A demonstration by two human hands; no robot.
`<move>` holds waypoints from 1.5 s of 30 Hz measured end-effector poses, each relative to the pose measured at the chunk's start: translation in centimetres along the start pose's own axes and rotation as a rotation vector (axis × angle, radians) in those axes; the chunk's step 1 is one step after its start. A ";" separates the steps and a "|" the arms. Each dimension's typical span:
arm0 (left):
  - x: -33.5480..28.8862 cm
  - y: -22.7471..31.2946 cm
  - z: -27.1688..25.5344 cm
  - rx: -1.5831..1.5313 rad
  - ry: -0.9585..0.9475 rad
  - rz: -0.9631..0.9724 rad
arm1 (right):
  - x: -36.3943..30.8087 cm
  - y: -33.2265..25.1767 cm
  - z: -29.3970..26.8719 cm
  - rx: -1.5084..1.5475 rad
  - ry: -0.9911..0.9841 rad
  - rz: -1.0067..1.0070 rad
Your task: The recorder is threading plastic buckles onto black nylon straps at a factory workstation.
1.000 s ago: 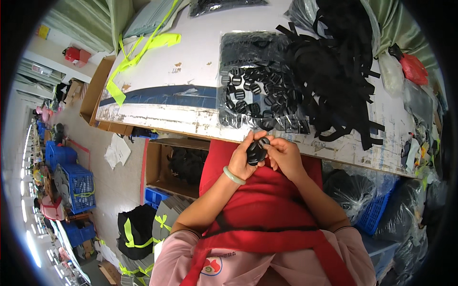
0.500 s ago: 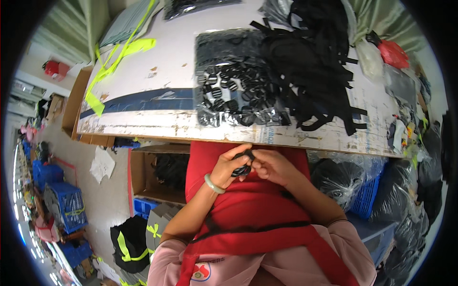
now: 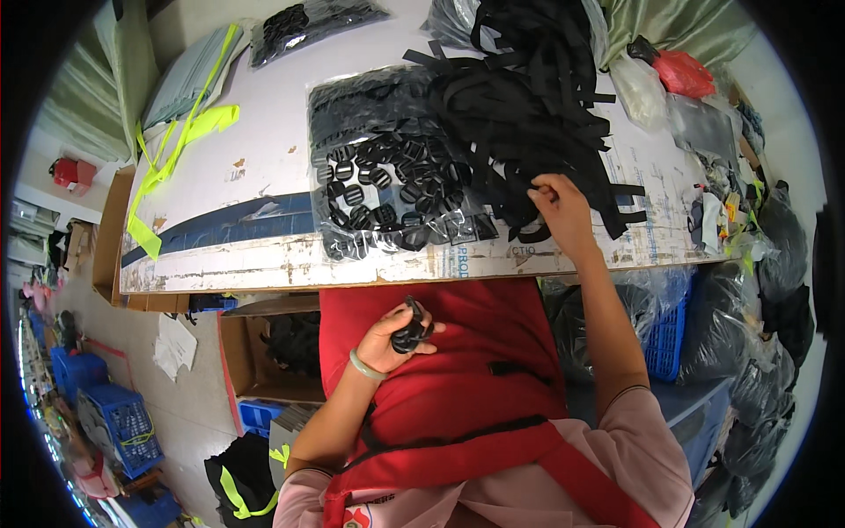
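In front of the red apron, below the table's edge, my left hand (image 3: 387, 344) is closed around several black plastic buckles (image 3: 410, 334). My right hand (image 3: 563, 209) reaches over the table to a heap of black webbing straps (image 3: 528, 114). Its fingers are bent together at the heap's near part; whether a strap is pinched between them is hard to see. Left of the heap lies a clear plastic bag (image 3: 339, 242), with many black slide buckles (image 3: 380, 179) spread on it.
The worn white table (image 3: 264, 167) has neon-yellow strips (image 3: 180, 145) and a grey-green stack (image 3: 189, 75) at far left. A bag of black parts (image 3: 317, 26) lies at the back. An open carton (image 3: 246, 352) stands beneath; a blue crate (image 3: 666, 339) and plastic sacks are right.
My right hand has left the left hand and moved up and right onto the strap heap. My left hand has dropped slightly, still holding the buckles. The view has shifted.
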State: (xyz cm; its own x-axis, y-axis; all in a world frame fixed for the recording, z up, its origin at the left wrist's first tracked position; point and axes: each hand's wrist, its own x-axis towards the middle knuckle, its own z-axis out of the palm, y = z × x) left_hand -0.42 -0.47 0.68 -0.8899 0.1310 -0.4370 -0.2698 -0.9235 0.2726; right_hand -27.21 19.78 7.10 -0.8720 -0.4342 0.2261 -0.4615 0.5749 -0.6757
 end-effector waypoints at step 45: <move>-2.5 -0.4 3.5 0.836 0.317 0.574 | -11.5 -10.8 5.9 0.973 -0.836 0.551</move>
State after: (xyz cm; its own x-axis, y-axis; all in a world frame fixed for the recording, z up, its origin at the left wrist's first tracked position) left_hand 0.67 0.86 4.66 -0.8602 -0.4570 -0.2264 -0.1142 -0.2601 0.9588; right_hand -11.24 14.48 7.61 -0.3883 -0.7909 -0.4730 0.5030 0.2482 -0.8279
